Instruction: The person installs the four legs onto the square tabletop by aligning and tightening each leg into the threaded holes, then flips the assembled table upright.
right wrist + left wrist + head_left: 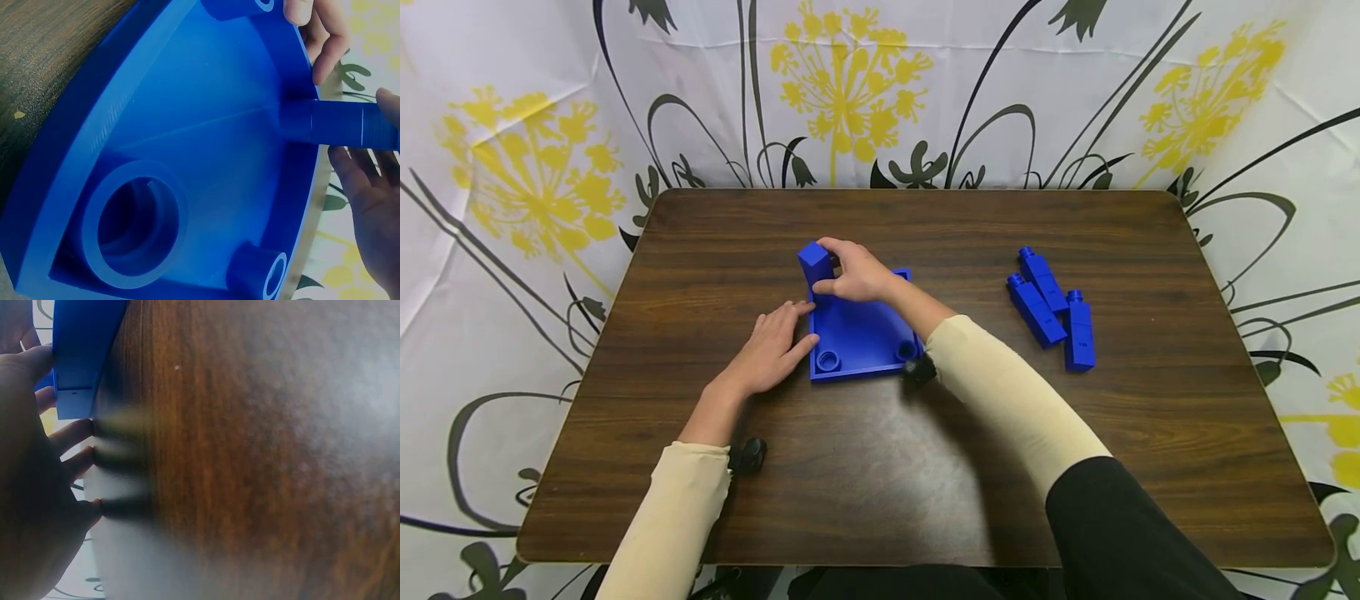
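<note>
A shallow blue plastic tray (pixel 861 333) with raised rims lies on the table, a round socket (pixel 134 234) in each visible corner. At its far left corner a square blue leg (pixel 815 260) stands upright, its lower end at the corner socket. My right hand (pixel 861 273) grips this leg, thumb on one side and fingers on the other, as the right wrist view shows. My left hand (pixel 771 346) rests at the tray's left side with fingers extended; thumb and index finger touch the rim, and other fingertips reach the tabletop in the left wrist view.
Three more blue legs (pixel 1078 333) with round ends lie close together to the right of the tray. The brown wood-grain table (pixel 1187 467) has a floral curtain (pixel 880 83) behind it and at its sides.
</note>
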Tool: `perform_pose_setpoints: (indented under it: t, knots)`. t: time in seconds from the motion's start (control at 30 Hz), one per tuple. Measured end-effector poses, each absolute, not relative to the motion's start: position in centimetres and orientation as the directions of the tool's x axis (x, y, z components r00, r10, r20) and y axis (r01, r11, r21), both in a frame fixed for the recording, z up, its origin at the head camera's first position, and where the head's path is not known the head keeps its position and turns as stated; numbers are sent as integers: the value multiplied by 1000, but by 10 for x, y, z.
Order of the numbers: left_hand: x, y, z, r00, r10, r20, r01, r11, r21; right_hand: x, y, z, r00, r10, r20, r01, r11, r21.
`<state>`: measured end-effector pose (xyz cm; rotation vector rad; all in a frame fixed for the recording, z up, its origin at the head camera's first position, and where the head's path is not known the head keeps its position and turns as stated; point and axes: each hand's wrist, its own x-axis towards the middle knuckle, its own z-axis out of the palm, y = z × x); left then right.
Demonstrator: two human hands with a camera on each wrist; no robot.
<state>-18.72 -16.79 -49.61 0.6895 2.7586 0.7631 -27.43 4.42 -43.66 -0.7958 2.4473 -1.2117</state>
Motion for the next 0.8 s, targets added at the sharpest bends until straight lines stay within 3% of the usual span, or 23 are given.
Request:
perform_pose_setpoints:
  t: [0.8]
  knots:
    - [-188, -167, -497, -875, 478, -84, 368, 766, 527, -272, 36, -441, -875, -481, 51, -365, 587, -722]
